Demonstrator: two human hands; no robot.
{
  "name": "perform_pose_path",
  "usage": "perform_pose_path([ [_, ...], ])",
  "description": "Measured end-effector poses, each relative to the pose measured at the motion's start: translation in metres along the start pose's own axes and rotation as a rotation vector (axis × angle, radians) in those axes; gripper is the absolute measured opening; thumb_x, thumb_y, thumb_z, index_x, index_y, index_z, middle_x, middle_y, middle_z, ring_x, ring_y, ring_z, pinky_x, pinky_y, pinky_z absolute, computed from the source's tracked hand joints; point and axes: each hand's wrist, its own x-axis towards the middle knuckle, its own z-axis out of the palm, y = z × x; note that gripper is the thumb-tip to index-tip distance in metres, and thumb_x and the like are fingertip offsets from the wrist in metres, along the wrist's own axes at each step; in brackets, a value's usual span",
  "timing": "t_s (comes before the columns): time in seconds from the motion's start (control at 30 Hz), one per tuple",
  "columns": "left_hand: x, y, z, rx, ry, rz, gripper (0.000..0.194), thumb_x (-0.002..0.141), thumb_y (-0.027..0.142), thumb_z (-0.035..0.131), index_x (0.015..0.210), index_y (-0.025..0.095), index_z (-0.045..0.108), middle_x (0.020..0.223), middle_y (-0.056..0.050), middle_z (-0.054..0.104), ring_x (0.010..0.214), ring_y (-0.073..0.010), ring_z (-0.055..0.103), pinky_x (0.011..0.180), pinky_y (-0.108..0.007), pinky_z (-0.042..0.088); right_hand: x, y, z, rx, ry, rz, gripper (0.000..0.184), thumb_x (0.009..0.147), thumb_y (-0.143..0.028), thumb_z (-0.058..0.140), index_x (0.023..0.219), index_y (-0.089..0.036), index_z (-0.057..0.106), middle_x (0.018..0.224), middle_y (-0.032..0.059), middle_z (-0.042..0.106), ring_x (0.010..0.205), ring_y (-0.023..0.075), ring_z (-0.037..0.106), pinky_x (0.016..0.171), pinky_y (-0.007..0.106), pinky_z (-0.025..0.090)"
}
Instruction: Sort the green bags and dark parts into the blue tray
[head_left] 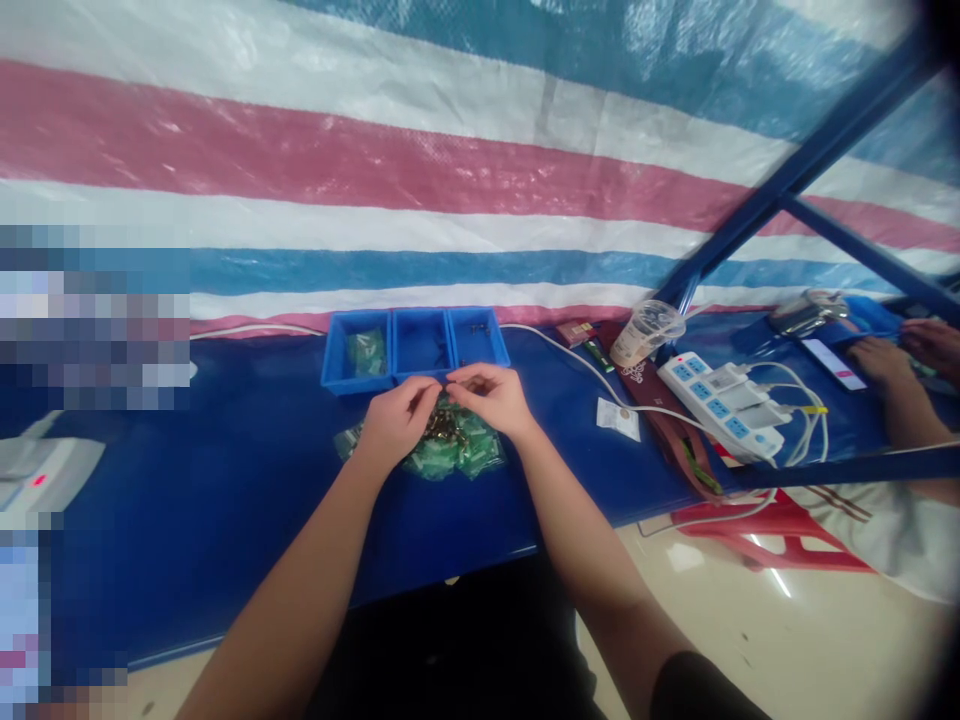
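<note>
The person's left hand (401, 418) and right hand (495, 398) nearly meet above small metal parts (448, 425) and green plastic packets (450, 462) heaped on the blue counter (247, 500) — thumbs and fingers drawn narrow, though the view is too coarse to tell whether either grips a part. Just behind stand three blue bins (356, 383) — the left one holding green packaging (367, 352).
</note>
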Motion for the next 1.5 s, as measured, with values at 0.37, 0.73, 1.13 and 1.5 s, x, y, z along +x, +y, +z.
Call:
perform_pose_path([
  [0.37,0.002,-0.006,0.002,0.148,0.141,-0.044,0.027,0.092,0.04,0.054,0.097,0.019,0.071,0.066,0.0,0.066,0.055,-0.0106,0.057,0.059,-0.022,0.04,0.003,0.0,-0.006,-0.117,0.013,0.034,0.031,0.076,-0.041,0.072,0.095,-0.017,0.071,0.069,0.0009,0.067,0.053,0.011,0.059,0.053,0.024,0.048],
  [0.73,0.011,-0.024,0.0,0.358,0.224,-0.15,0.023,0.088,0.038,0.058,0.094,0.021,0.073,0.061,-0.002,0.066,0.055,-0.0176,0.056,0.054,-0.026,0.031,0.005,0.008,-0.059,-0.817,-0.048,0.135,0.02,0.075,-0.023,0.066,0.09,-0.021,0.078,0.064,-0.0002,0.068,0.06,0.0139,0.06,0.06,0.024,0.044],
  [1.13,0.012,-0.01,-0.007,0.455,0.011,-0.348,0.032,0.093,0.043,0.046,0.104,0.024,0.07,0.073,-0.003,0.07,0.064,-0.0195,0.062,0.059,-0.027,0.034,0.006,0.004,-0.024,-1.127,-0.064,0.302,0.027,0.088,-0.041,0.057,0.104,-0.031,0.077,0.095,0.0042,0.076,0.09,0.0219,0.068,0.076,0.027,0.048],
  [1.5,0.008,-0.006,-0.003,0.355,0.105,-0.259,0.034,0.093,0.042,0.046,0.099,0.022,0.071,0.068,-0.002,0.068,0.066,-0.0182,0.063,0.061,-0.027,0.039,0.006,0.006,-0.009,-1.148,-0.019,0.318,0.02,0.083,-0.032,0.06,0.092,-0.026,0.076,0.088,0.0064,0.074,0.083,0.0225,0.068,0.072,0.029,0.048],
])
